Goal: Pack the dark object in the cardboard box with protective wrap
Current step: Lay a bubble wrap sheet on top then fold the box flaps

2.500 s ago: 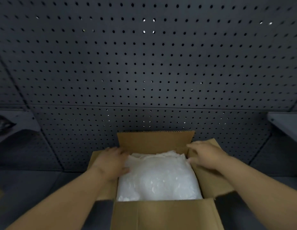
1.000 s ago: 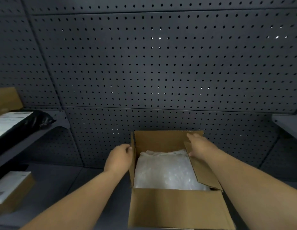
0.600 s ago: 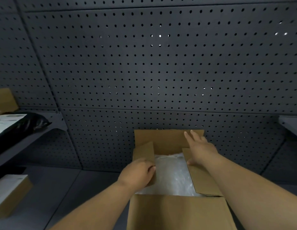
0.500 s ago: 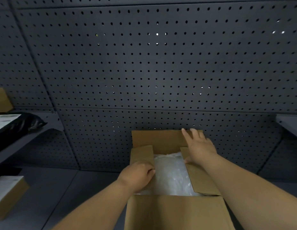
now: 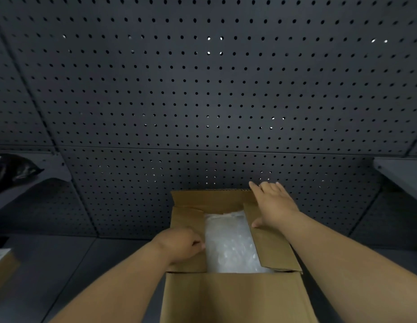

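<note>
A dark pegboard wall [image 5: 203,89] fills most of the view, with a grey shelf [image 5: 403,173] at the right and another at the left carrying a black bag [image 5: 11,170]. On the grey bench [image 5: 63,264] sits the cardboard box [image 5: 231,299], its two side flaps folded partly inward and the far flap upright. White bubble wrap [image 5: 228,245] shows between them; the dark object itself is hidden under it. The right hand [image 5: 272,206] lies spread and flat, fingers reaching the far flap. The left hand [image 5: 179,247] presses the left flap with curled fingers.
</note>
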A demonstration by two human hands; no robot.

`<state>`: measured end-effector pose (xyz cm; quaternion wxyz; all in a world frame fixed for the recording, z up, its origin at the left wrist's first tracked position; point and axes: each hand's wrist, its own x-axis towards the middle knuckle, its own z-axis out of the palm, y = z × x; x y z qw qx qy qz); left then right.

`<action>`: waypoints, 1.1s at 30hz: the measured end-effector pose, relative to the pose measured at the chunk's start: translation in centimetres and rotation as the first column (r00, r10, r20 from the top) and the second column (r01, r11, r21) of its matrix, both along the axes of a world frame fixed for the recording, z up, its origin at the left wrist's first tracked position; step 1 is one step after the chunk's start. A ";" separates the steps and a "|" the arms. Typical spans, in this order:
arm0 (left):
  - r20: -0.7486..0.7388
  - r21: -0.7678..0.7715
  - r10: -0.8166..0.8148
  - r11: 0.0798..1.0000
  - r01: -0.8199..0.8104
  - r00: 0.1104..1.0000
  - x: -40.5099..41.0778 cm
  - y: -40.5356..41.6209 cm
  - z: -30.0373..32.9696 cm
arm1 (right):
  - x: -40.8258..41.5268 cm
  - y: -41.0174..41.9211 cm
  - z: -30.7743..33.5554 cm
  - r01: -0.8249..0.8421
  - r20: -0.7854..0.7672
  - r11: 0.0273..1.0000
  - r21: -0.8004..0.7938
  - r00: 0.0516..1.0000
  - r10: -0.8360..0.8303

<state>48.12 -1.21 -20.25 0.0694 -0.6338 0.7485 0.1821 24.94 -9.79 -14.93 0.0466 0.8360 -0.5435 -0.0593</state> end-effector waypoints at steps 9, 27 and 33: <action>0.051 -0.484 -0.019 0.874 0.042 0.998 -0.4 0.8 2.0 | -1.0 2.7 -3.8 -0.086 -0.002 0.991 0.099 0.996 0.087; 0.121 0.078 0.033 0.996 -0.042 0.992 -1.6 -1.1 1.6 | -1.9 10.4 -2.1 -0.451 0.022 0.798 0.400 0.875 0.484; 0.133 0.086 0.039 0.995 -0.050 0.990 -1.9 -1.0 1.8 | -1.7 12.2 -3.3 -0.553 -0.053 0.752 0.360 0.792 0.608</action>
